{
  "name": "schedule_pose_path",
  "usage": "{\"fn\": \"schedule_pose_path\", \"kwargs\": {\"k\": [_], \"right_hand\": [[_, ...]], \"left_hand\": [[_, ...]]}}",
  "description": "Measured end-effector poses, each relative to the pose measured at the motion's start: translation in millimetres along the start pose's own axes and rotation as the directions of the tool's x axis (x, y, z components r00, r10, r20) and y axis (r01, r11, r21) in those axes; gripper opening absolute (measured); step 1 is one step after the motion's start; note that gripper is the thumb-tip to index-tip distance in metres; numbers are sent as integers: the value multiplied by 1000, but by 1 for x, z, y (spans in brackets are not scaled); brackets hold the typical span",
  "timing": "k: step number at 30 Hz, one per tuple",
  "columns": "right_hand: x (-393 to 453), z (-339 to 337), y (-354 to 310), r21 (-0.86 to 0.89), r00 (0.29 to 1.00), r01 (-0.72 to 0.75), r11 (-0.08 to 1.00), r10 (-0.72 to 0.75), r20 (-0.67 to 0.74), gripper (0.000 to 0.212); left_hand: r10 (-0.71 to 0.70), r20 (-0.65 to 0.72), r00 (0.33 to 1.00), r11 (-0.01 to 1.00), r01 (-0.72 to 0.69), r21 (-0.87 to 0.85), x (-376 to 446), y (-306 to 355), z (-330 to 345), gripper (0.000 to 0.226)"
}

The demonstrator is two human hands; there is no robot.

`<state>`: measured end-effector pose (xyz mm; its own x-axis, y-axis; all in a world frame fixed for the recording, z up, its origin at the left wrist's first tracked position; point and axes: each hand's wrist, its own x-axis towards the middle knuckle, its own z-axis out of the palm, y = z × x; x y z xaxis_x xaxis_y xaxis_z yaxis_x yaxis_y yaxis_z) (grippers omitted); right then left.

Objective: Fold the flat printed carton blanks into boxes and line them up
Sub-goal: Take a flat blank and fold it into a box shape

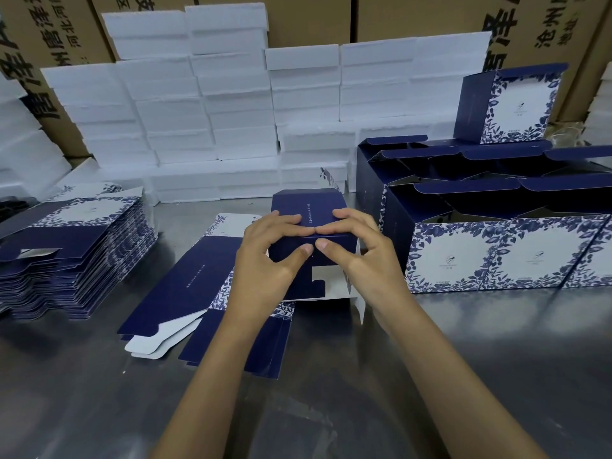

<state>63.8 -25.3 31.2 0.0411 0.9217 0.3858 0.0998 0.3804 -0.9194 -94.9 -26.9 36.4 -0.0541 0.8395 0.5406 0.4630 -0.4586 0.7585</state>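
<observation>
A navy carton (308, 207), partly folded into a box, stands at the middle of the steel table. My left hand (268, 256) and my right hand (357, 253) grip it from either side, fingers over its top face and thumbs pinching the near edge, fingertips almost meeting. Its white inner flaps (326, 281) hang open below my hands. Under it lie flat blanks (185, 286), navy with blue floral print. A tall stack of flat blanks (73, 253) sits at the left. Folded boxes (496, 256) with open tops stand in rows at the right, one more box (510, 104) on top of them.
White foam blocks (231, 104) are stacked in a wall across the back of the table. Brown shipping cartons (49, 34) with black lettering stand behind them. Bare steel tabletop (331, 392) stretches toward the near edge around my forearms.
</observation>
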Motion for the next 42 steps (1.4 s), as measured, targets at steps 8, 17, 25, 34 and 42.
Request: {"fn": "schedule_pose_path", "kwargs": {"k": [8, 17, 25, 34, 42], "right_hand": [[4, -8, -2, 34, 997, -48, 998, 46, 68, 18], [2, -9, 3, -13, 998, 19, 1000, -19, 66, 22], [3, -12, 10, 120, 984, -180, 976, 178, 27, 62], [8, -20, 14, 173, 953, -303, 937, 298, 55, 61], [7, -20, 18, 248, 950, -304, 920, 273, 153, 43]], "left_hand": [[-27, 57, 998, 999, 28, -22, 2, -1, -5, 22], [3, 19, 1000, 999, -2, -41, 1, -1, -2, 24], [321, -42, 946, 906, -294, 304, -6, -3, 5, 23], [263, 264, 928, 798, -363, 480, -10, -9, 6, 45], [307, 148, 940, 742, -334, 581, -8, -15, 14, 30]]}}
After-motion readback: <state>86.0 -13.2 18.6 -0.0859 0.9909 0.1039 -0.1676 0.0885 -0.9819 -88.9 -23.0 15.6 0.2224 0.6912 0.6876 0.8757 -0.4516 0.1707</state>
